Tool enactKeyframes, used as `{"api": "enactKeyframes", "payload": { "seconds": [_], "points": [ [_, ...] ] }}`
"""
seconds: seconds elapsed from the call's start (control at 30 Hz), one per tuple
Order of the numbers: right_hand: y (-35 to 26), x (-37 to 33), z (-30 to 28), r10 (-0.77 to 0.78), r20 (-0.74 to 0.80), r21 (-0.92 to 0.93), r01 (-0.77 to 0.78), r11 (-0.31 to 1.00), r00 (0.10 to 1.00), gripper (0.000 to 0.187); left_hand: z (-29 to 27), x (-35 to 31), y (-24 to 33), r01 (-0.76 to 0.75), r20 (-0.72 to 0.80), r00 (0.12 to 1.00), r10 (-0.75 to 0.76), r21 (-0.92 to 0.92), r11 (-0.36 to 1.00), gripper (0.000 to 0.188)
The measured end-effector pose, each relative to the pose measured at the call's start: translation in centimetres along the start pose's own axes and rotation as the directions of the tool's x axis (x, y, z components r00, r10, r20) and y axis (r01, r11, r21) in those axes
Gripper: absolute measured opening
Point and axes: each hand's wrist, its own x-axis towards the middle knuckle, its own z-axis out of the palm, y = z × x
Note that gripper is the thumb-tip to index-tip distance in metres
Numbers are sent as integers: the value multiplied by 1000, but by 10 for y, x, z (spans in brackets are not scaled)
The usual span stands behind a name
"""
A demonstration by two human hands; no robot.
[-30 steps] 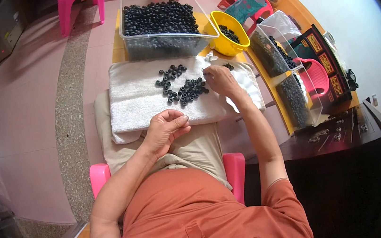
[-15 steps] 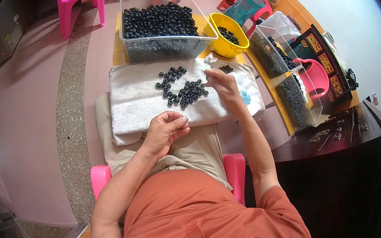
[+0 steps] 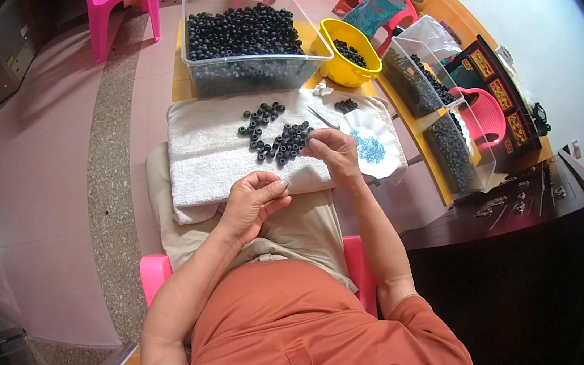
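Over the near edge of a folded white towel (image 3: 195,169), my left hand (image 3: 256,203) is closed in a pinch; anything between its fingertips is too small to make out. My right hand (image 3: 335,155) reaches in from the right with thumb and index finger together at the near right side of a loose group of round black beads (image 3: 294,138). What those fingers hold, if anything, is hidden. A pair of tweezers (image 3: 319,116) lies on the towel just beyond the right hand. Right of that hand sits a white scalloped dish (image 3: 386,162) with small blue pieces (image 3: 368,148).
Behind the towel stands a large clear bin (image 3: 250,74) full of black beads, beside a yellow basket (image 3: 351,73) with more. A small dark cluster (image 3: 346,106) lies by the tweezers. Clear boxes (image 3: 453,155) line the right; a pink chair (image 3: 485,119) stands beyond.
My right hand has let go of the tweezers, which now lie on the towel. It has come nearer to me and slightly left, beside the beads. The left hand stays put.
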Motion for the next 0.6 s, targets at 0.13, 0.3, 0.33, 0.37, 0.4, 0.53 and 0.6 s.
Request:
{"api": "enactKeyframes", "payload": {
  "seconds": [0.13,0.3,0.33,0.37,0.4,0.53,0.6],
  "points": [
    [-2,-10,11,-19,69,-29,21,999,997,13,0,0,1,-4,-5,1000,4,3,1000,10],
    [-12,-21,28,5,192,-89,13,996,981,16,0,-1,1,-9,1,1000,9,8,1000,9],
    [-16,-23,31,8,211,-125,19,992,977,17,0,-1,0,-10,7,1000,10,6,1000,9],
    [-15,-23,30,-12,263,-156,55,986,965,19,0,-1,0,-11,12,1000,11,4,1000,9],
    [-14,-23,31,-13,263,-156,55,986,965,19,0,-1,1,-11,13,1000,11,4,1000,9],
    [-4,-30,31,32,237,-130,-1,992,971,18,1,-1,1,-8,16,1000,8,6,1000,9],
    [-4,-30,32,107,200,-83,-92,992,974,18,1,-1,2,-8,19,1000,8,-2,1000,8]
  ]
}}
